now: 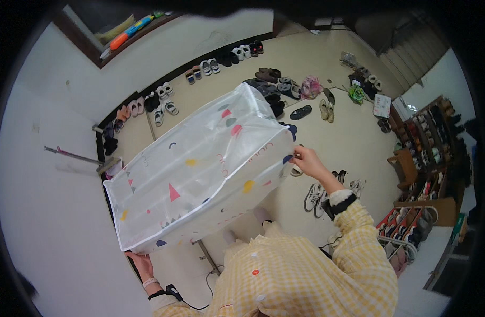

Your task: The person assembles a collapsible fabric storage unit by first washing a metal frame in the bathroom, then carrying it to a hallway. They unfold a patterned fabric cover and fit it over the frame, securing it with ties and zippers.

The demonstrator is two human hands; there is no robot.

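A large translucent plastic cover (184, 164), box-shaped with white piped edges and printed pink, yellow, blue and grey shapes, spreads in front of me. Its long side runs from lower left to upper right. My right hand (306, 161) pinches the cover's right side near its edge. At the lower left corner, my left hand (141, 265) holds the cover from below, with its fingertips partly hidden behind the plastic. Whatever lies directly under the cover is mostly hidden.
Several pairs of shoes line the far wall, and more lie on the floor, including a dark slipper (300, 112). Grey-white sneakers (313, 198) stand right of the cover. A metal bar (76, 157) juts out at left. Shoe racks (401, 224) stand at right, stairs beyond.
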